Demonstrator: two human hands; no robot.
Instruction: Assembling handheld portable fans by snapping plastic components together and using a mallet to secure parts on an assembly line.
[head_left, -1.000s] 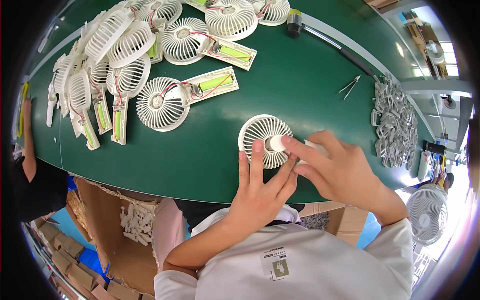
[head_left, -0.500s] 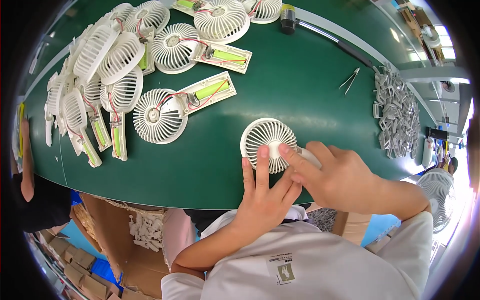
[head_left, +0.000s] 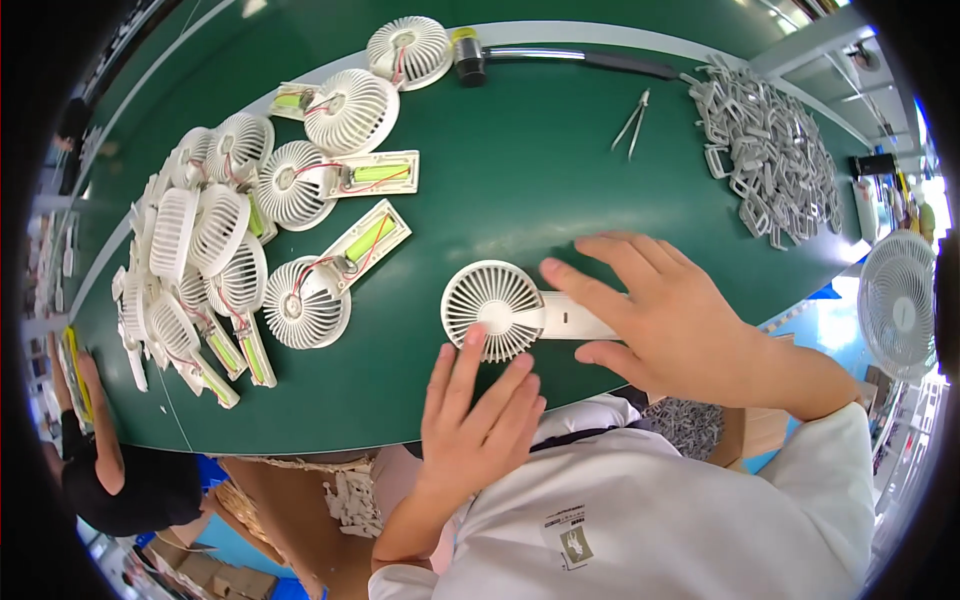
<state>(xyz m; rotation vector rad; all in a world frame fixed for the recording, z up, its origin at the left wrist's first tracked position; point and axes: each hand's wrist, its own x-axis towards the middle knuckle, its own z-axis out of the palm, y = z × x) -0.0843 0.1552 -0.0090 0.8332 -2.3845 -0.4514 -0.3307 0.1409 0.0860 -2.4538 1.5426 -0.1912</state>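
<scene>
A white handheld fan (head_left: 515, 290) lies on the green table in front of me, its round slatted head to the left. Its plain handle, with a small slot, points right. My left hand (head_left: 478, 425) is open, its fingers spread at the near edge of the fan head and one fingertip over the hub. Around the end of the handle hovers my right hand (head_left: 665, 315), open, with thumb and fingers wide apart on either side. The palm covers the handle's far end, so I cannot tell whether it touches.
Several opened fan halves (head_left: 308, 305) with green cells and red wires are piled at left. Tweezers (head_left: 630, 125), a mallet (head_left: 560, 55) and heaped grey plastic parts (head_left: 765, 150) lie farther off. A cardboard box (head_left: 325, 530) stands below the table edge; a person (head_left: 125, 490) works at far left.
My right hand has moved off the fan's hub and opened over the handle, now uncovered. My left hand has drawn back toward me. The view has shifted, moving the table's contents in the picture.
</scene>
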